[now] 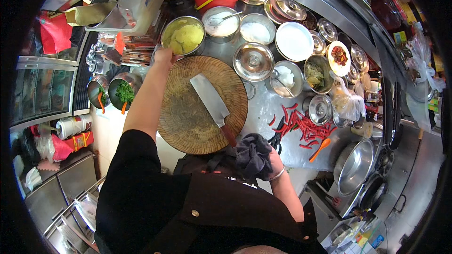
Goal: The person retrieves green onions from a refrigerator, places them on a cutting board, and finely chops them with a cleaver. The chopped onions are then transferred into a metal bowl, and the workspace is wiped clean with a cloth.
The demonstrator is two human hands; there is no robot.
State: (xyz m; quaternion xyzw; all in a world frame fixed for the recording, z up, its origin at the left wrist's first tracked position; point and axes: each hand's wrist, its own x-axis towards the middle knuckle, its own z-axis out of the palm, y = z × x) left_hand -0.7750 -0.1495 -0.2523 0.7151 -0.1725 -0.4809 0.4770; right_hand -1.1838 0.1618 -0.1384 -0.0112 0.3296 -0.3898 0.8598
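Observation:
My left hand (165, 57) is at the near rim of a metal bowl (183, 36) of yellow powder, beyond the round wooden chopping block (176, 113); its fingers are partly hidden, so its grip is unclear. A cleaver (210, 99) with a wooden handle lies flat on the block, blade pointing away and to the left. My right hand (275, 164) holds a bunched dark cloth (255, 155) beside the block's near right edge, close to the end of the cleaver's handle. Red chillies (307, 125) lie on the metal counter to the right, with black-handled scissors (278, 137) beside them.
Metal bowls of white powder (255, 31), a white substance (282, 77) and lids (253, 61) stand behind and right of the block. An orange spoon (320, 148) lies near the chillies. Bowls of chopped greens (124, 91) stand at left. A large metal basin (356, 167) is at right.

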